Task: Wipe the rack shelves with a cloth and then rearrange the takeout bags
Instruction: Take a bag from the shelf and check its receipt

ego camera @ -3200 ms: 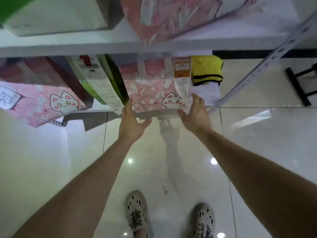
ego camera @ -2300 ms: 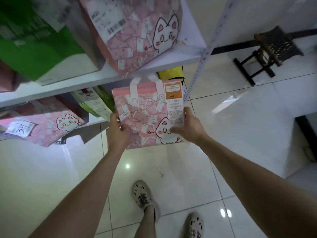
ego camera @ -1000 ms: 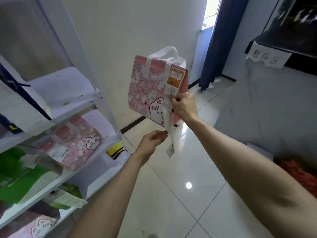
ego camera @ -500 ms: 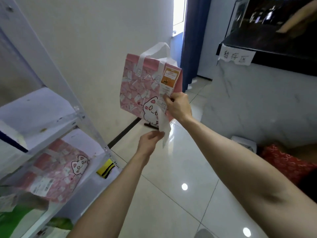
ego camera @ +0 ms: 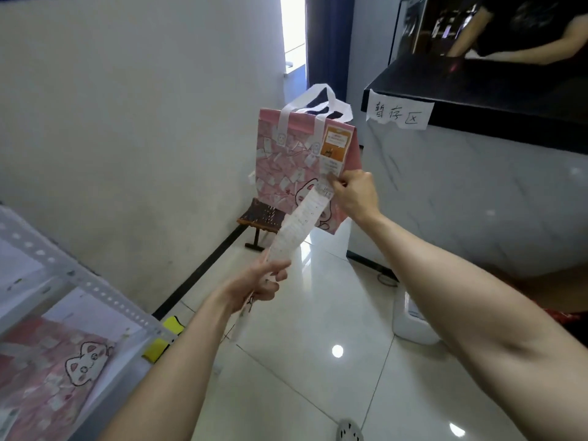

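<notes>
A pink takeout bag (ego camera: 286, 160) with a cat print and white handles hangs in the air in front of me. My right hand (ego camera: 354, 194) grips its right side, where an orange label is stuck. A long white receipt (ego camera: 297, 230) hangs from the bag, and my left hand (ego camera: 261, 281) pinches its lower part, pulling it out at a slant. At the lower left stands the white metal rack (ego camera: 79, 281), with another pink cat bag (ego camera: 54, 370) on a shelf and a yellow cloth (ego camera: 164, 340) at the shelf's edge.
A marble-fronted counter (ego camera: 477, 192) with a black top and a handwritten paper sign (ego camera: 399, 114) stands at the right; another person's arm rests on it. A small dark stool (ego camera: 257, 224) sits by the white wall. A white box (ego camera: 413, 319) lies on the glossy tiled floor.
I have taken the pink bag from the low shelf, raised it and turned away from the rack towards the counter. My left hand has let go of the bag and now holds the receipt.
</notes>
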